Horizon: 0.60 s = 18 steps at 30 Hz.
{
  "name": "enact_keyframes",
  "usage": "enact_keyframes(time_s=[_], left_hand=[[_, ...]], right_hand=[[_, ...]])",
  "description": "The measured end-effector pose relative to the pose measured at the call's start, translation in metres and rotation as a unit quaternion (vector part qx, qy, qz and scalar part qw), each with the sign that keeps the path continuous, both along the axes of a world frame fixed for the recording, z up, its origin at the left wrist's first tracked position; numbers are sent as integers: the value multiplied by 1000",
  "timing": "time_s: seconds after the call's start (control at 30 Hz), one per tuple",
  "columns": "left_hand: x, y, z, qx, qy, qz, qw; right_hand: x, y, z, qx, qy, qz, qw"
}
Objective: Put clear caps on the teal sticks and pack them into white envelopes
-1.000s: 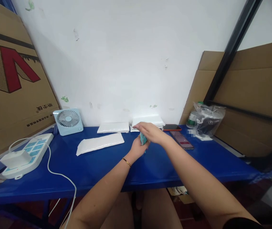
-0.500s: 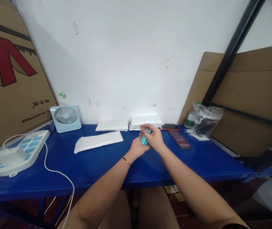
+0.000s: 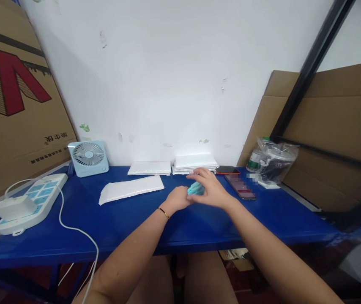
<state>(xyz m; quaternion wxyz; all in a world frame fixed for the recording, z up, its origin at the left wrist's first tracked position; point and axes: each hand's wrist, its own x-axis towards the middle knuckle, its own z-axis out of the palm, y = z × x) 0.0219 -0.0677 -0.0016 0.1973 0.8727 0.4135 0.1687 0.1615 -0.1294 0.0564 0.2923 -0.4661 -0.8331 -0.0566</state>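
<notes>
My left hand (image 3: 179, 198) is closed over the middle of the desk, with a bracelet at its wrist. It grips a small teal bundle (image 3: 195, 188) of slim pieces; their kind is too blurred to make out. Curved around the far side of that bundle is my right hand (image 3: 210, 188), its thumb and fingers spread apart. Whether the right fingers touch the bundle is hard to see. Beyond the hands lies a stack of white padded packets (image 3: 196, 161). A single white packet (image 3: 132, 188) lies on the desk to the left.
Another white packet pile (image 3: 149, 168) is by the wall. On the left are a blue fan (image 3: 88, 158) and a power strip (image 3: 45, 202) with a cable. Phones (image 3: 240, 188), a bottle (image 3: 254, 160) and a plastic bag (image 3: 277, 158) are on the right of the blue desk (image 3: 129, 228).
My right hand has spread its fingers wider and shifted slightly right. The left hand has turned a little, still with the teal bundle. The view has moved slightly.
</notes>
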Motion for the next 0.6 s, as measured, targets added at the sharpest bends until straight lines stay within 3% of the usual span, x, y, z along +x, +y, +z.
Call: enact_keyframes(time_s=[0.07, 0.17, 0.23, 0.37, 0.6], left_hand=[[-3, -2, 6, 27, 61, 2, 998], [-2, -8, 14, 49, 106, 7, 993], [0, -12, 17, 60, 133, 16, 989], [-2, -15, 19, 94, 164, 27, 982], [-21, -8, 26, 117, 227, 40, 966]], right_hand=[[2, -6, -2, 3, -128, -11, 992], [-5, -6, -16, -38, -226, -107, 967], [-10, -2, -28, -71, -236, -158, 956], [-13, 7, -45, -99, -226, -174, 953], [-8, 11, -43, -113, -234, -190, 947]])
